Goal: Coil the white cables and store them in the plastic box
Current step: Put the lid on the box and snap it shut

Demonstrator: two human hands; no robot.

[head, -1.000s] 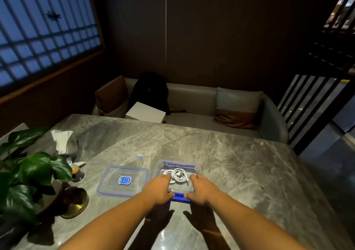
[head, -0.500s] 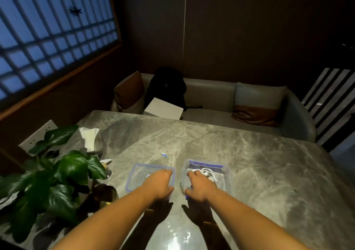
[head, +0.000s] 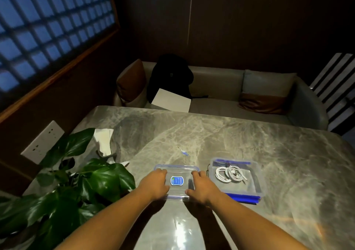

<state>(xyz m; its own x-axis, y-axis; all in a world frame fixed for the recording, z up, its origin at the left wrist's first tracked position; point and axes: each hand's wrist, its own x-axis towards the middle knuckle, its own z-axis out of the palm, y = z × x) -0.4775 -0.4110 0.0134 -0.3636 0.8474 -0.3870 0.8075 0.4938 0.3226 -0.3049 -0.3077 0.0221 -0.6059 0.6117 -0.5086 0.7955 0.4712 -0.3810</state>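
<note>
A clear plastic box (head: 257, 180) with blue clips stands on the marble table, right of centre. Coiled white cables (head: 229, 174) lie inside it. To its left lies the clear lid (head: 177, 170) with a blue sticker in its middle. My left hand (head: 154, 184) grips the lid's left side and my right hand (head: 199, 187) grips its right side. The lid's near edge seems slightly raised off the table, though I cannot be sure.
A leafy green plant (head: 76, 184) crowds the near left, with a tissue holder (head: 102, 141) behind it. A small blue item (head: 184, 153) lies beyond the lid. A sofa with cushions, a black bag (head: 170, 76) and a white card lines the far table edge.
Both hands left the box and moved left onto the lid, gripping its two sides. The view has swung left and down, so the box now sits to the right.
</note>
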